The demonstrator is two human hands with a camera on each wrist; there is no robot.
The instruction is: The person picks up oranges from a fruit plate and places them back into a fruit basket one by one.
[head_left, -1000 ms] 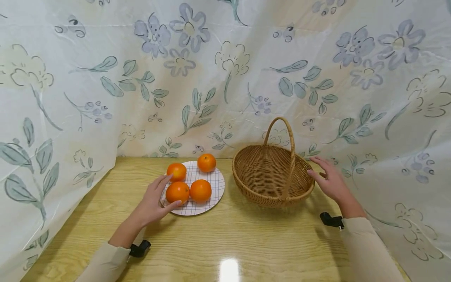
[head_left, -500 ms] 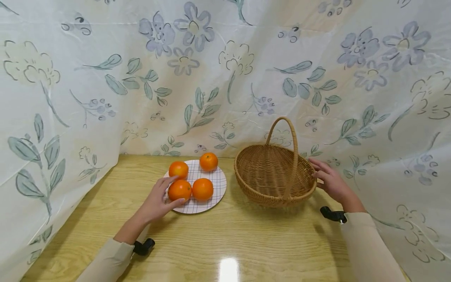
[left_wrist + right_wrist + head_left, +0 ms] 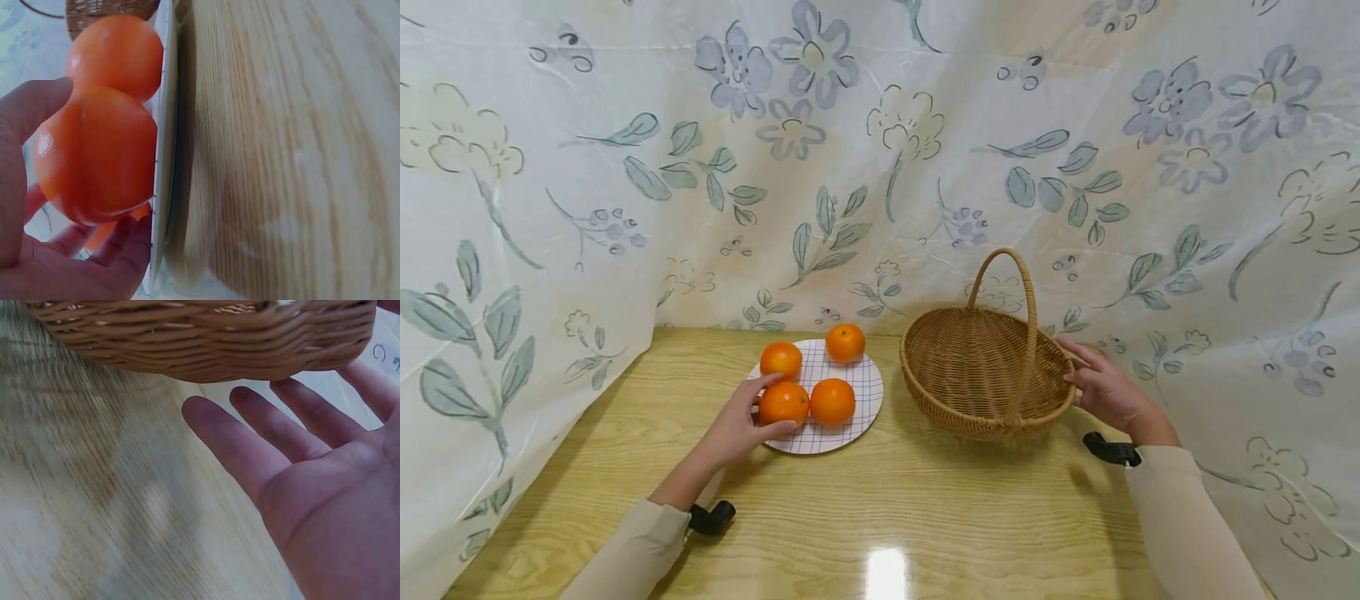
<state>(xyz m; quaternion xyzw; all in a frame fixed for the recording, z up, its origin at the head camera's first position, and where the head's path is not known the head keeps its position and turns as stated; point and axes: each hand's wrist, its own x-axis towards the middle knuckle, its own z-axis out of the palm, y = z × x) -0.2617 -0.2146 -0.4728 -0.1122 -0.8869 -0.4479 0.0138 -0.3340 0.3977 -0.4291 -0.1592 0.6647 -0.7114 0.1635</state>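
Note:
On a round white plate [image 3: 867,408] with a blue grid lie several oranges. My left hand [image 3: 736,429] grips the near-left orange [image 3: 783,405], thumb on the near side and fingers round its far-left side. In the left wrist view, that orange [image 3: 100,153] sits between thumb and fingers, touching another orange [image 3: 119,56]. To the right stands a wicker basket [image 3: 940,417] with an arched handle, nothing inside. My right hand [image 3: 1108,396] holds its right rim, thumb over the edge. In the right wrist view, the fingers extend under the woven side [image 3: 200,347].
A wooden table [image 3: 865,508] bears the plate and basket. Behind and along both sides hangs a floral cloth [image 3: 850,167], close to the right hand. Black wrist cameras [image 3: 712,517] sit at both cuffs.
The left fingers and thumb have closed in around the near-left orange. The right hand has moved in onto the basket's rim. Plate and basket stay in place; the head view shifts slightly.

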